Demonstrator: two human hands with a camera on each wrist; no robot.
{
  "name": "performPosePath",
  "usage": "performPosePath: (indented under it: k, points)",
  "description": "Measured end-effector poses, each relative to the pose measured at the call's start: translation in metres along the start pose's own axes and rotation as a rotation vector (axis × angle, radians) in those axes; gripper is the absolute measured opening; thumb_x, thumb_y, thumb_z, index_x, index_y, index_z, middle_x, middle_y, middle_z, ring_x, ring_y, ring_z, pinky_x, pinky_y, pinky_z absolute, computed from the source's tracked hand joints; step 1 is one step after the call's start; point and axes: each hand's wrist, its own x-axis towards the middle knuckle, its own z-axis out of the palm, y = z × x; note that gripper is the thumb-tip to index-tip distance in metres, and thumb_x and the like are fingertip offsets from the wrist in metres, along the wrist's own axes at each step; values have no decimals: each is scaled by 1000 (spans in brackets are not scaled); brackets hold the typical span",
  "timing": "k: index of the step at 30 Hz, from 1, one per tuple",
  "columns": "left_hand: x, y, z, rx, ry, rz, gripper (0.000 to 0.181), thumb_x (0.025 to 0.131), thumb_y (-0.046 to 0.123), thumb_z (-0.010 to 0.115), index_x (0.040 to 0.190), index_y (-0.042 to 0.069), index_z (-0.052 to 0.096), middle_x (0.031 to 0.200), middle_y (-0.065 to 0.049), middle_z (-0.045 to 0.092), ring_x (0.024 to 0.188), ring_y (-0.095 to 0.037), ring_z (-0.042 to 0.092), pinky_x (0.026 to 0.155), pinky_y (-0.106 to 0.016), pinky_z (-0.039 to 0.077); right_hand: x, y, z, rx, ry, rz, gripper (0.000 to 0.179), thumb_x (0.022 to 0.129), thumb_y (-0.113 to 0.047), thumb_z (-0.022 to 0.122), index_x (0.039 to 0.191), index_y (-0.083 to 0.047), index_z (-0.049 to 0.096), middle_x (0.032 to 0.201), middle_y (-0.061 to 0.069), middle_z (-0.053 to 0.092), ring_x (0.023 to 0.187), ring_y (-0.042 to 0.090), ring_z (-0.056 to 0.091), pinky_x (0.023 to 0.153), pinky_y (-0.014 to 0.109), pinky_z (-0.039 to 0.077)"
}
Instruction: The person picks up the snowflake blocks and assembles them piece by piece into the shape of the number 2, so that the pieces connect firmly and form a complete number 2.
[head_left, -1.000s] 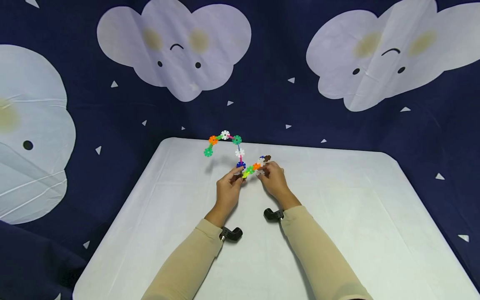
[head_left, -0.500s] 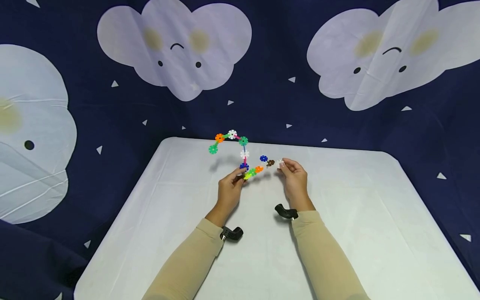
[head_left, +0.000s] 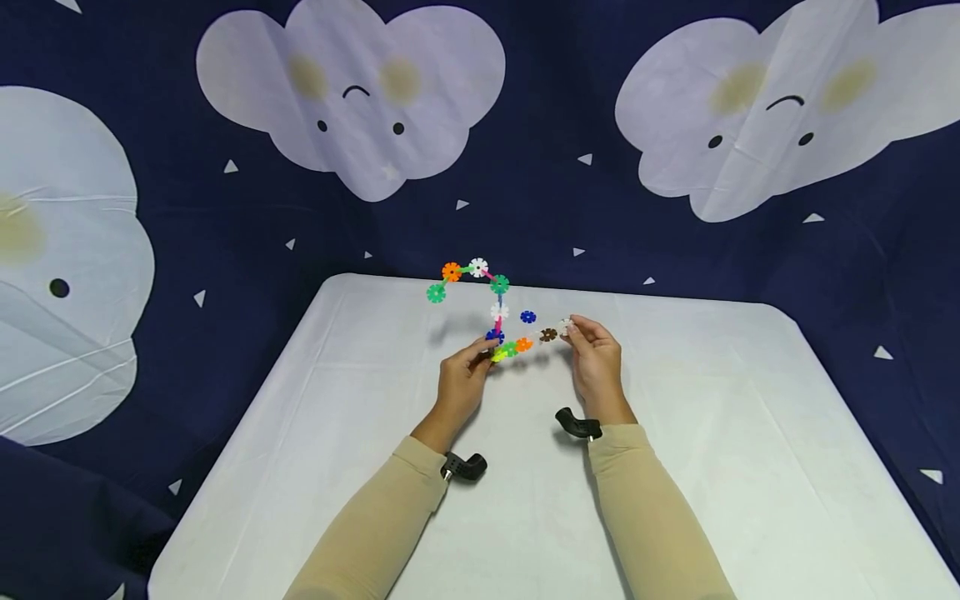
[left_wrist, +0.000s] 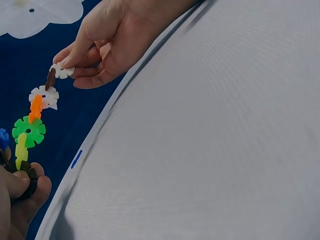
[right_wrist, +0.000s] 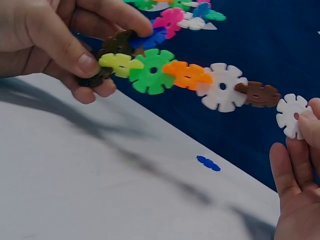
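Note:
A curved chain of interlocking plastic snowflake discs (head_left: pixel 499 284) is held above the table. At its bend, my left hand (head_left: pixel 460 385) pinches a dark brown disc (right_wrist: pixel 117 42) between thumb and fingers. Rightward from there run a yellow disc (right_wrist: pixel 121 65), a green disc (right_wrist: pixel 153 71), an orange disc (right_wrist: pixel 188 75), a white disc (right_wrist: pixel 223 87) and a brown disc (right_wrist: pixel 261 94). My right hand (head_left: pixel 598 367) pinches another white disc (right_wrist: pixel 292 116) by that end. Its edge meets the brown disc; whether they are slotted together I cannot tell.
A loose blue disc (head_left: pixel 528 317) lies on the white table (head_left: pixel 675 467) behind the chain. Beyond the table's back edge hangs a dark blue cloth (head_left: pixel 540 208) with clouds. Black wrist mounts (head_left: pixel 467 467) stick out from both sleeves.
My right hand has moved right, from the middle of the chain to the white disc at its end. The chain has shifted slightly right. My left hand keeps its hold.

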Motion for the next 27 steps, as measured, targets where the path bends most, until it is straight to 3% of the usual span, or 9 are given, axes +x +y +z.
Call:
performPosePath:
  k: [7,15,21,27]
  points:
    - [1,0,-1,9,-22,-20,39,92,-21,69,124,0,76,135,-17,66,116,-28,69,89,-28,61,-2,-3,0,-17,-22,3,18,95,21,63,106,11,75,95,18,74,80,21,69,76,26,63]
    - [1,0,-2,41,-31,14,36,92,-20,70,123,-3,75,133,-20,66,119,-31,68,91,-30,61,-5,-3,1,-93,-13,10,18,95,20,65,107,11,76,91,11,75,79,16,70,76,23,62]
    - [2,1,-3,82,-47,35,36,90,-19,72,123,-4,75,132,-23,66,120,-32,67,93,-27,59,-6,-2,0,-131,8,-1,17,95,17,68,110,14,74,94,14,75,79,16,70,78,24,62]
    - [1,0,-5,91,-48,13,39,88,-21,73,123,-3,75,131,-22,67,118,-32,69,92,-26,59,-7,-1,0,-178,4,-26,16,95,16,70,111,16,72,96,18,75,79,15,70,78,23,62]
